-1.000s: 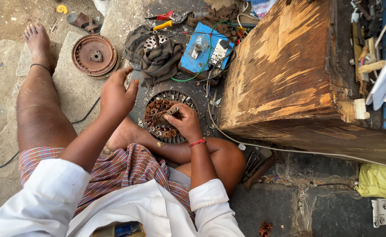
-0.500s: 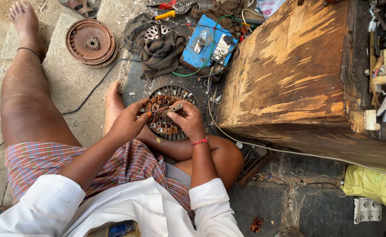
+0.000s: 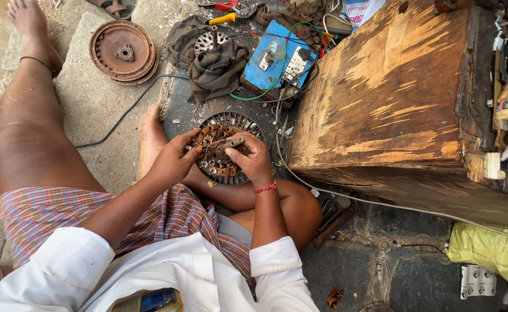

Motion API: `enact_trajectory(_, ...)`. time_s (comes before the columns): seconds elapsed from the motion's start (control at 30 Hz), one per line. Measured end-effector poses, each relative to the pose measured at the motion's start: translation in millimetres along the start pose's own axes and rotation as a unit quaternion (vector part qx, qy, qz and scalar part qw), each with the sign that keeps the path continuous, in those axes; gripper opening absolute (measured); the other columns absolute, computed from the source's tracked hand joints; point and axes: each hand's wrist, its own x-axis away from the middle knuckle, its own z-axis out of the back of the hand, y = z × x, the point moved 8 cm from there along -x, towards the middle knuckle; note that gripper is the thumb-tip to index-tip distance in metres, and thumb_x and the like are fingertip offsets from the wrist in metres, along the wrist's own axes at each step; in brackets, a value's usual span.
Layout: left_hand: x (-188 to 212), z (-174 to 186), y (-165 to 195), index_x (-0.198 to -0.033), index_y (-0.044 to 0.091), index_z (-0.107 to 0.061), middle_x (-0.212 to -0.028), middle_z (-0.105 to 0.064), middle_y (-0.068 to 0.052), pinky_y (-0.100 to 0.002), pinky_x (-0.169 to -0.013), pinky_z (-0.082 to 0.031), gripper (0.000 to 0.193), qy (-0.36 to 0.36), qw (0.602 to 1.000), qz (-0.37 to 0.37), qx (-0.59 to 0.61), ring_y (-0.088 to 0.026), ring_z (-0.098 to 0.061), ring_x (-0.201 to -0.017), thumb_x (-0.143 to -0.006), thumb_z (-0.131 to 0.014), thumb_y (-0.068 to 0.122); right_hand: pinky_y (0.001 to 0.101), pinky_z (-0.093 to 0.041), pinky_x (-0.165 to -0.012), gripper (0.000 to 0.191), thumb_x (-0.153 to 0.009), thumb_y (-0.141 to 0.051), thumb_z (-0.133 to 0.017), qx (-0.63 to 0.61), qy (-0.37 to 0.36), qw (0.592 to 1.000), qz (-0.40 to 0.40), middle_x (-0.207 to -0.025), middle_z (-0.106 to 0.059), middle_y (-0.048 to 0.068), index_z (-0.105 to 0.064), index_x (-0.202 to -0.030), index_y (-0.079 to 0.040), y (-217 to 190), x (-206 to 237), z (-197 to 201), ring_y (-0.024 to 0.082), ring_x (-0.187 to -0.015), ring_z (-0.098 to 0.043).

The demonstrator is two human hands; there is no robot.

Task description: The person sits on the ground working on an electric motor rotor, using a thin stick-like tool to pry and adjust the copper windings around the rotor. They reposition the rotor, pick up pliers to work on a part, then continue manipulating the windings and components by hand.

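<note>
Round slotted metal stator with copper-brown windings [image 3: 222, 151] rests on dark stone floor, just left of large worn wooden crate [image 3: 392, 110]. Left hand [image 3: 173, 163] grips stator's left rim; right hand [image 3: 253, 157], red thread at wrist, pinches windings at stator's right side. Blue box-shaped electrical tester with green wire [image 3: 278, 62] above stator. Striped dark cloth [image 3: 213, 63] up-left of stator. Rusty round metal cover [image 3: 122, 51] well apart, far up-left. Yellow plastic bag [image 3: 488, 251] well apart, lower right of stator.

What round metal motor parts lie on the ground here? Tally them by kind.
Wound stator with copper coils, under the left hand and right hand: 1
Rusty round cover: 1
Slotted disc in dark cloth: 1
Total: 3
</note>
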Motion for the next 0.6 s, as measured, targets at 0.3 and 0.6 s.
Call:
enact_trajectory(0.3, 16, 7, 49, -0.134, 0.002, -0.062, -0.138, -0.056, -0.025, -0.046, -0.104, -0.047, 0.05, 0.074, 0.966, -0.13, -0.209, -0.04, -0.056, -0.125, -0.088, -0.071, 0.02, 0.0327, -0.055, -0.101, 0.022, -0.094, -0.015, -0.078, 0.014, -0.024, 0.997, 0.066, -0.114, -0.07, 0.008, -0.073, -0.109, -0.001, -14, -1, 0, 0.02, -0.123, -0.065)
enact_trajectory(0.6, 9, -14, 65, -0.099, 0.001, -0.07, -0.125, -0.063, -0.019, -0.049, -0.092, -0.051, 0.022, 0.121, 0.937, -0.124, -0.302, -0.039, -0.061, -0.112, -0.087, -0.075, 0.019, 0.0356, -0.056, -0.094, 0.023, -0.091, -0.016, -0.081, 0.059, -0.004, 0.994, 0.088, -0.11, -0.072, 0.01, -0.072, -0.105, 0.0, -24, -1, -1, 0.022, -0.115, -0.068)
